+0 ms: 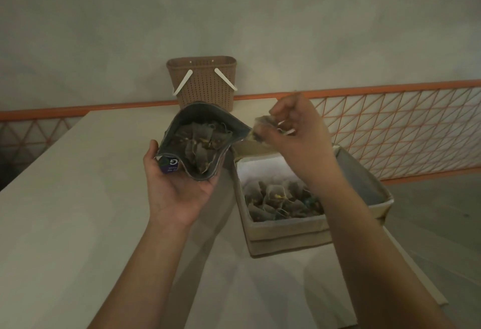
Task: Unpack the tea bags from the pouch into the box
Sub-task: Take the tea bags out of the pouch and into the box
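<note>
The left hand (179, 188) cups the soft open pouch (197, 144) above the table's (78, 198) middle, while the right hand (291, 131) pinches seemingly one light, tearable tea bag (260, 131) above the box (286, 235) at the right edge.

One pouch (194, 144), one box (286, 235), one basket (205, 82), two hands, many tea bags, uncountable.
</note>
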A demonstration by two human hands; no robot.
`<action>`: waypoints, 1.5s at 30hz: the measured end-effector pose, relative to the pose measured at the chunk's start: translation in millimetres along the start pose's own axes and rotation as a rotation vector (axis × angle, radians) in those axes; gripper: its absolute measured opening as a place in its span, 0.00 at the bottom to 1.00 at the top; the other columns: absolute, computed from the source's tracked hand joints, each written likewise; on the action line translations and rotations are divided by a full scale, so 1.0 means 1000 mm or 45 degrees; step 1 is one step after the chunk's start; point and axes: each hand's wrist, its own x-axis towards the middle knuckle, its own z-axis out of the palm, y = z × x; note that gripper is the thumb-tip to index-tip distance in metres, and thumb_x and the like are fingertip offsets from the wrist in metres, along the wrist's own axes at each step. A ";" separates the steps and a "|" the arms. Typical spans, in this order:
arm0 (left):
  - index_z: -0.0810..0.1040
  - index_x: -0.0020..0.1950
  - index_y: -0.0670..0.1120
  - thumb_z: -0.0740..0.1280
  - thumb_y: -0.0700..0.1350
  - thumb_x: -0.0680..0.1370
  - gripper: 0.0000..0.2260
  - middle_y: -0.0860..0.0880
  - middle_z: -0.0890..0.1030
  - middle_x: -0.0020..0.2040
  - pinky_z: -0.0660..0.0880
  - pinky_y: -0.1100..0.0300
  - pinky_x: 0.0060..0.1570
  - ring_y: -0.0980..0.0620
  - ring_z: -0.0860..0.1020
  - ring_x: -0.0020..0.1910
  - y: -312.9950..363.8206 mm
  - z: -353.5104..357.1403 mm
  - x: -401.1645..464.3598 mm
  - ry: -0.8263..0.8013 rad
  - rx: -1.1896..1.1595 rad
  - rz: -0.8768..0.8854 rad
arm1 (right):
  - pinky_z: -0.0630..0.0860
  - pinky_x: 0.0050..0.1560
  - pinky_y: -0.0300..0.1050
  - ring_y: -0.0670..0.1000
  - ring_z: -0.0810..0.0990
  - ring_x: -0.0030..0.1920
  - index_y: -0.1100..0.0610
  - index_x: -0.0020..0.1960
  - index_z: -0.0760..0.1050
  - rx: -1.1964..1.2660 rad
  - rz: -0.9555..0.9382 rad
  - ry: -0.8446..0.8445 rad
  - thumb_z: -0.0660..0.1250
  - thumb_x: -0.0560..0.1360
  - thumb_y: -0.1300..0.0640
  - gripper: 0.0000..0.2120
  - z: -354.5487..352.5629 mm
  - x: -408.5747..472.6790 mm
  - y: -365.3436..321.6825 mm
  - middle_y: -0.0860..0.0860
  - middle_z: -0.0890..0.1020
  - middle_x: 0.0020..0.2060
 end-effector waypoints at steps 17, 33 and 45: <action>0.78 0.64 0.45 0.70 0.60 0.72 0.26 0.37 0.81 0.63 0.70 0.44 0.71 0.34 0.78 0.64 -0.007 0.006 0.001 -0.005 0.028 0.024 | 0.73 0.56 0.46 0.50 0.74 0.52 0.50 0.48 0.82 -0.990 0.400 -0.802 0.68 0.75 0.45 0.10 -0.032 -0.014 0.066 0.49 0.77 0.52; 0.79 0.66 0.45 0.62 0.66 0.75 0.30 0.41 0.79 0.67 0.67 0.49 0.72 0.43 0.77 0.67 0.000 -0.001 0.000 -0.020 0.186 -0.043 | 0.73 0.49 0.40 0.45 0.76 0.47 0.52 0.49 0.82 -0.594 -0.350 -0.411 0.71 0.73 0.53 0.05 0.047 -0.007 -0.021 0.47 0.80 0.43; 0.75 0.71 0.46 0.66 0.64 0.71 0.33 0.43 0.80 0.67 0.71 0.53 0.69 0.46 0.77 0.68 0.001 0.004 -0.006 0.054 0.204 -0.060 | 0.56 0.68 0.56 0.57 0.66 0.64 0.48 0.58 0.79 -1.504 -0.226 -0.525 0.64 0.75 0.41 0.17 0.092 -0.005 -0.002 0.51 0.76 0.61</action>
